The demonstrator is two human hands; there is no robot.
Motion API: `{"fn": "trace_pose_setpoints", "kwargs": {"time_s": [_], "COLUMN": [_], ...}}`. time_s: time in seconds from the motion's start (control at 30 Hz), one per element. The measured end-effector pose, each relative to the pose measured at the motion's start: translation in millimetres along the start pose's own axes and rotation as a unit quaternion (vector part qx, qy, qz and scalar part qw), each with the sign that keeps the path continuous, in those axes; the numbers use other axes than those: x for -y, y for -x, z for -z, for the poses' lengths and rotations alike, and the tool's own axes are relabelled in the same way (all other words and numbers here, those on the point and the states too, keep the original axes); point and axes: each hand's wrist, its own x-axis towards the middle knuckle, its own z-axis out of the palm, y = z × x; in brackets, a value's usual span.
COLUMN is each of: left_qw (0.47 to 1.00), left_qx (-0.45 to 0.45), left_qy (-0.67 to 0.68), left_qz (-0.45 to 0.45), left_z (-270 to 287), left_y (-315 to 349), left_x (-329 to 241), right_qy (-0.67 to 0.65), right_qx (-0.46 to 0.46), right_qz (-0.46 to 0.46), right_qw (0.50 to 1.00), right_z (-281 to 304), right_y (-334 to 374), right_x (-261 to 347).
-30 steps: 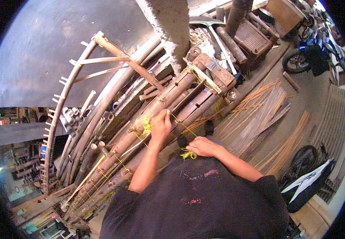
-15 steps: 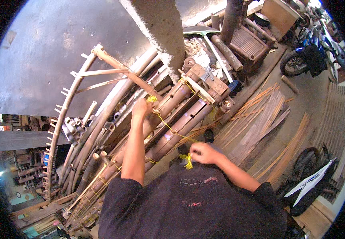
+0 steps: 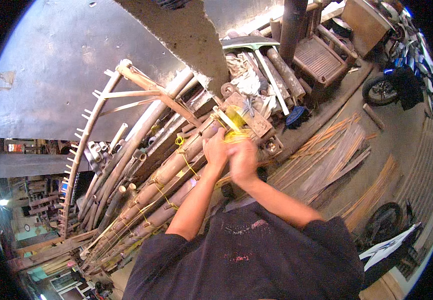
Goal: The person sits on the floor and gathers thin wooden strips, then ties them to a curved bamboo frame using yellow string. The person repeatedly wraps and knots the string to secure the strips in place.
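Yellow cord is right at the centre of the action, bunched in a blurred loop at the top end of the bamboo pole bundle, just below the wooden block. More of that cord runs down along the poles, knotted at a point further down the bundle and trailing toward its lower end.

Left hand sits on the upper end of the bundle, fingers curled in tight at the cord; it looks to be gripping the cord, though the blur hides the exact hold. Right hand is just beside it, touching or nearly so, also closed narrow around the yellow loop, smeared by motion. Both forearms rise from the dark T-shirt at the bottom.

The bundle itself lies tilted, thick brown poles side by side. To the left of the bundle, a curved bamboo frame with pegs leans against the grey wall. Above the bundle, a concrete pillar comes down. To the right of the bundle, split bamboo strips lie spread on the floor. Beyond those, a wooden bench, and a motorcycle well apart at the far right.
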Motion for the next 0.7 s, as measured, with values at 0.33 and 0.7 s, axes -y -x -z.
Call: {"fn": "trace_pose_setpoints", "kwargs": {"time_s": [0.33,0.7], "left_qw": [0.984,0.943], "left_qx": [0.091,-0.023], "left_qy": [0.12,0.307], "left_qz": [0.096,0.125], "left_z": [3,45], "left_y": [-8,-65], "left_x": [12,9], "right_qy": [0.345,0.271], "right_qx": [0.622,0.551], "right_qz": [0.087,0.094], "right_qw": [0.697,0.784], "right_z": [-90,85], "right_y": [-174,-28], "right_x": [-7,-14]}}
